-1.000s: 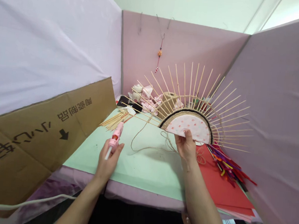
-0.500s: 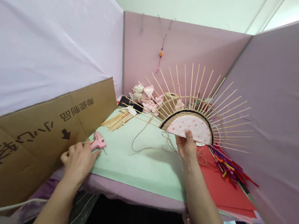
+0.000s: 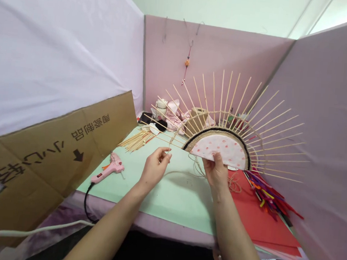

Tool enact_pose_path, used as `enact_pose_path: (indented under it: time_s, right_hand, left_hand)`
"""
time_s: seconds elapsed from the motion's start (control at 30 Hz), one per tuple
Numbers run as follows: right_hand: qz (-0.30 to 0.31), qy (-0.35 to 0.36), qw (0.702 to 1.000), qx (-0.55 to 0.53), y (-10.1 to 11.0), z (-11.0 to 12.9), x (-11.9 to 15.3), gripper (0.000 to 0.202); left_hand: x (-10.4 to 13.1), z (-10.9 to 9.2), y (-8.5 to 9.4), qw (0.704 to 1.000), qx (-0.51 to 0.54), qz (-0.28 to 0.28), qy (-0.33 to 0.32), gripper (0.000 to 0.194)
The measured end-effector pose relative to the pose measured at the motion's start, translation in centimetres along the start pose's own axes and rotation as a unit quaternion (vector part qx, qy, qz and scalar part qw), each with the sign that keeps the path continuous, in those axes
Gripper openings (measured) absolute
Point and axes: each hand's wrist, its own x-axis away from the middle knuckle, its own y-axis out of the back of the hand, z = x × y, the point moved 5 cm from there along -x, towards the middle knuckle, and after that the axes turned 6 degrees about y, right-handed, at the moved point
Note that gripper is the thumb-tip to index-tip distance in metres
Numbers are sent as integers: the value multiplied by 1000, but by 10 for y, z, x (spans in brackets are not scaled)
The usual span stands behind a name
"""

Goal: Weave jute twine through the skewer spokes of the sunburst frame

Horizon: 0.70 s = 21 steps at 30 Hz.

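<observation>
My right hand point(image 3: 216, 171) grips the lower straight edge of a half-round fan piece point(image 3: 220, 145), thumb on its white cloth with pink dots. A black band and a twine band edge the cloth, and thin wooden sticks point(image 3: 194, 93) radiate outward, linked by an arc of twine. At the fan's left end, my left hand point(image 3: 156, 164) pinches the jute twine point(image 3: 170, 145) between thumb and fingers. The loose twine trails across the green table top toward a tangle behind my right hand. A pink glue gun point(image 3: 110, 170) lies on the table to the left.
A bundle of wooden sticks point(image 3: 136, 140) lies at the back left. A cardboard panel point(image 3: 54, 148) stands along the left side. On the right are red sheets point(image 3: 253, 220) and colourful pipe cleaners point(image 3: 272, 198). A twine roll point(image 3: 197, 118) and white jar point(image 3: 161, 107) stand behind.
My left hand has let go of the glue gun and moved right to pinch the twine near the fan's left end. My right hand still holds the fan.
</observation>
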Motion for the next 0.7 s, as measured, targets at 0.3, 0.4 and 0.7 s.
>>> enact_pose_path:
  time_s: [0.3, 0.4, 0.7]
  right_hand:
    - [-13, 11, 999, 35, 3, 5, 0, 46]
    - [-16, 6, 999, 33, 6, 5, -1, 46]
    - [1, 31, 999, 42, -3, 20, -6, 46]
  left_hand:
    - [-9, -30, 53, 978, -162, 133, -9, 29]
    - [-15, -36, 74, 981, -183, 55, -21, 22]
    - [-22, -29, 78, 998, 5, 56, 26, 32]
